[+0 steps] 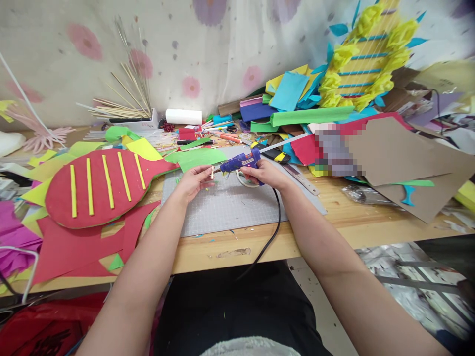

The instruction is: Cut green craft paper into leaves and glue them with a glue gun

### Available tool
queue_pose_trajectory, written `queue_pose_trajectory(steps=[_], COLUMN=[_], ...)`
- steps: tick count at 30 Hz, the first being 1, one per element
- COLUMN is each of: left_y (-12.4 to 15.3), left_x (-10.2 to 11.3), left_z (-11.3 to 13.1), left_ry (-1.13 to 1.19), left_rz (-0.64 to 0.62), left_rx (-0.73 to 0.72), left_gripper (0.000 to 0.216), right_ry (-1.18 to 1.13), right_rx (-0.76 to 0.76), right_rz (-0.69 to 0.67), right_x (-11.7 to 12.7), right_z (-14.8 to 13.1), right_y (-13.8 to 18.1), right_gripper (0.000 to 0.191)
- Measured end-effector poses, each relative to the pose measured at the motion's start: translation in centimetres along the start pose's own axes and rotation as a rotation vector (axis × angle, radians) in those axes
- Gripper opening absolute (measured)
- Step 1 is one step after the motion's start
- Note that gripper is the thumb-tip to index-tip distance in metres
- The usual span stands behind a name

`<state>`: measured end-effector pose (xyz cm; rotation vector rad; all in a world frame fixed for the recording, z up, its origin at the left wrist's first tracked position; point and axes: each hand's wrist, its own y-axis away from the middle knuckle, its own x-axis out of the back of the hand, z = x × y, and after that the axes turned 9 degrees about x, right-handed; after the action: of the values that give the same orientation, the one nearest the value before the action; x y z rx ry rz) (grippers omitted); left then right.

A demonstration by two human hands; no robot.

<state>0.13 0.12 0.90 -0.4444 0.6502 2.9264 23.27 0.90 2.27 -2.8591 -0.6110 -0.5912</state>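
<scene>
A blue hot glue gun (240, 161) is gripped in my right hand (265, 173), its nozzle pointing left and a long glue stick (284, 142) running out of its back. My left hand (195, 182) pinches a small whitish piece (213, 172) right at the nozzle; its exact kind is too small to make out. Both hands are above the grey cutting mat (230, 212). From the glue gun a black cord (277, 217) hangs over the table's front edge. Left of my hands lies a red paddle-shaped cutout (98, 185) with several yellow strips across it.
Red sheets (74, 252) lie at the front left. Behind the mat are a yellow-black utility knife (272, 154), a metal ruler (300, 179) and scattered pens. A yellow-flowered stringed craft (365, 64) leans at the back right, with brown card (404, 148) before it. Wooden sticks (122, 106) stand in a box.
</scene>
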Motion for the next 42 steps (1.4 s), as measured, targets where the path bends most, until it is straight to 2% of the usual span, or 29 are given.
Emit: queue_pose_trajectory(steps=[8,21,26,28,31,33,35,38,42], left_y=[0.0,-0.1,0.1,0.2,0.4,0.5,0.6,0.7,0.4], left_x=[0.1,0.2,0.2,0.1,-0.1,-0.3,-0.5,-0.9,-1.1], left_z=[0.0,-0.2,0.0,0.1,0.4,0.6,0.7,0.8,0.5], left_ry=[-0.037,-0.054,-0.058,-0.047,-0.010,0.039,0.109,0.211,0.291], left_rz=[-0.050,-0.056,-0.055,-0.053,-0.042,-0.012,0.034,0.079,0.074], left_rx=[0.008,0.025,0.033,0.037,0.035,0.024,0.005,-0.001,0.030], left_gripper=[0.026,0.022,0.020,0.019,0.019,0.018,0.016,0.010,0.002], right_ry=[-0.016,-0.005,-0.026,-0.018,0.080,0.209,0.333,0.470,0.668], right_rx=[0.022,0.020,0.030,0.023,-0.009,-0.054,-0.114,-0.158,-0.126], right_rz=[0.025,0.056,0.128,0.225,0.487,0.607,0.622,0.557,0.549], right_x=[0.2,0.5,0.9,1.3,2.0,2.5,2.7,3.0,4.2], right_z=[-0.1,-0.7,0.1,1.0,2.9,4.2,5.2,5.5,3.4], right_y=[0.1,0.3,0.1,-0.2,-0.8,-1.3,-1.7,-1.7,-0.3], right_gripper=[0.041,0.039,0.038,0.041,0.044,0.045,0.047,0.049,0.054])
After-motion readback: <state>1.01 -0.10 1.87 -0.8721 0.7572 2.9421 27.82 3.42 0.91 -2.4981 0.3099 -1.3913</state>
